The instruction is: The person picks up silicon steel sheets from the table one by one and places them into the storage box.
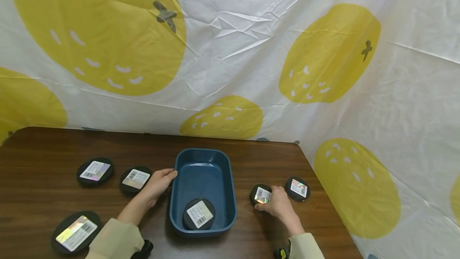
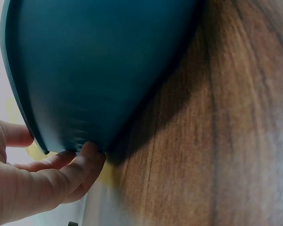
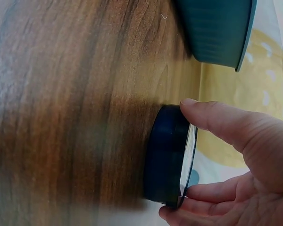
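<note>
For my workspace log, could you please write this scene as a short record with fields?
Surface: brown wooden table
Container: blue tray
Black labelled discs: six in all
Inside tray: one disc, at the near end
Left of tray: far-left disc, near-left disc, and inner disc beside the left hand
Right of tray: gripped disc and outer disc
Left hand: grips the tray's left side
Right hand: holds the gripped disc

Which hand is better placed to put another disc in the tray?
Probably the right hand: its thumb and fingers are on opposite edges of a disc beside the tray, on the tray's right. The left hand is occupied holding the tray's left rim.
</note>
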`<move>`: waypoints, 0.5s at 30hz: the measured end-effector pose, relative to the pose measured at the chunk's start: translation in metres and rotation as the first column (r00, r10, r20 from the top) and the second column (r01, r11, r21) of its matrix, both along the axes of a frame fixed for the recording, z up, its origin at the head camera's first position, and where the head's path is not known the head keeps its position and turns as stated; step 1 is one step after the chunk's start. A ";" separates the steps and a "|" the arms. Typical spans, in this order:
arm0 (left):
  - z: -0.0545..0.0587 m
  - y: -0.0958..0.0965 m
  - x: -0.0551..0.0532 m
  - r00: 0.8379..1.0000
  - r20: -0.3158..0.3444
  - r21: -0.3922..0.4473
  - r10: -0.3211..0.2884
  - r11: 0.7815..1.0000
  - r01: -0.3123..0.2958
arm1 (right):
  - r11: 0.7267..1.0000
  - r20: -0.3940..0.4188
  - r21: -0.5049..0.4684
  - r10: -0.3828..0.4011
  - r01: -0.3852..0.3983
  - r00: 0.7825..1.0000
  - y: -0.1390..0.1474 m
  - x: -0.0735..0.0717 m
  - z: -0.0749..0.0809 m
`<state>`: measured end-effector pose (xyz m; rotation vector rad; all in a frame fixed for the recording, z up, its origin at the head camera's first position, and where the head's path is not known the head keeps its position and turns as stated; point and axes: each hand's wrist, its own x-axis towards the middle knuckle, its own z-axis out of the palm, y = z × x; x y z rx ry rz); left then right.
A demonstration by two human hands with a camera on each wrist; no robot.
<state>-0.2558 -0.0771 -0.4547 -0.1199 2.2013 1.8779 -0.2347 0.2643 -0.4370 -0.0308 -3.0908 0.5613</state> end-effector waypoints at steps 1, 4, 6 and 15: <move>0.000 0.000 0.000 1.000 0.000 0.000 0.001 1.000 -0.001 | 1.000 -0.002 -0.001 0.001 -0.001 1.000 0.000 0.000 0.000; 0.000 0.000 0.000 1.000 -0.003 0.000 0.002 1.000 -0.002 | 1.000 -0.005 -0.007 -0.002 0.002 1.000 -0.001 -0.001 0.000; 0.000 0.000 0.000 1.000 -0.003 -0.001 0.003 1.000 -0.003 | 1.000 -0.005 -0.016 -0.013 0.013 1.000 0.000 -0.001 -0.001; -0.001 0.000 0.000 1.000 -0.018 -0.010 0.008 1.000 -0.008 | 0.998 -0.032 -0.038 -0.044 0.042 0.999 0.001 -0.004 -0.005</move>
